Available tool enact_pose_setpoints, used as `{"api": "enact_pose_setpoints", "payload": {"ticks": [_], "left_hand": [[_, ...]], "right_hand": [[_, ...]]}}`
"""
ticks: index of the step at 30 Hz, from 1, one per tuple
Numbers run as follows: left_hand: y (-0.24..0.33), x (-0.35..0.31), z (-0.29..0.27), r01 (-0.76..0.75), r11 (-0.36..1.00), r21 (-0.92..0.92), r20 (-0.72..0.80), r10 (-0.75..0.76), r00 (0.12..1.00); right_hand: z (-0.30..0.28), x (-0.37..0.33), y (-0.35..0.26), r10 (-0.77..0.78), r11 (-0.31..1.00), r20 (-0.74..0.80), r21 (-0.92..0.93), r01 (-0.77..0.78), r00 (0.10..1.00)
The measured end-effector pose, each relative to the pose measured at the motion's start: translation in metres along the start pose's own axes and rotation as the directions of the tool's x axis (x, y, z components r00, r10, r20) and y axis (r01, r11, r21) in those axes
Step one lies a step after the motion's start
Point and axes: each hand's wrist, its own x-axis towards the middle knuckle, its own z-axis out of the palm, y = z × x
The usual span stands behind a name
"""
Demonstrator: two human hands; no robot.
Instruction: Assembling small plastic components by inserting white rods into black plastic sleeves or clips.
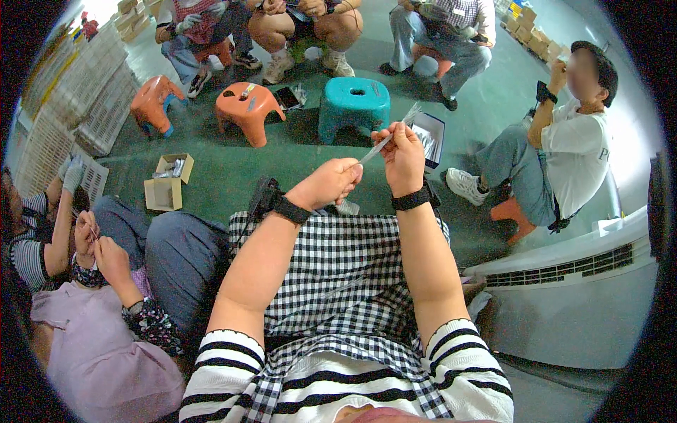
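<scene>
A bundle of thin, whitish translucent strands (372,151), which look like plastic, stretches between my two hands above my lap. My left hand (326,183) is closed around its lower end. Higher up and slightly farther away, the fingers of my right hand (403,156) pinch the bundle. Loose strand tips fan out just beyond these fingers. Behind my right wrist, a box with a dark blue edge (440,155) holds whitish packets, partly hidden by the hand. Under my forearms lies a black-and-white checked apron (331,275).
Ahead stand a teal stool (354,106) and orange stools (247,109). An open cardboard box (163,197) with packets is on the green floor at left. A person in lilac (106,345) sits close on my left; another (578,141) sits at right, above a grey unit (571,310).
</scene>
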Motion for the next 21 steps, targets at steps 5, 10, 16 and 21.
{"api": "enact_pose_setpoints", "payload": {"ticks": [5,10,16,21], "left_hand": [[-0.012,-0.009,-0.028,-0.248,0.759,0.602,0.030,0.289,0.957],[0.003,0.005,-0.025,-0.084,0.996,0.007,-0.319,0.082,0.944],[-0.001,0.014,-0.006,-0.049,0.955,-0.294,-0.117,0.014,0.993],[0.000,0.010,-0.006,-0.030,0.912,-0.409,-0.137,-0.029,0.990]], "right_hand": [[-0.013,0.006,-0.007,0.023,1.000,0.004,-0.001,-0.023,1.000],[-0.001,-0.001,0.016,0.129,0.971,0.078,-0.214,-0.110,0.989],[0.015,-0.010,0.026,0.374,0.891,0.196,-0.346,-0.293,0.906],[0.018,-0.011,0.033,0.089,0.929,0.122,-0.368,-0.038,0.988]]}}
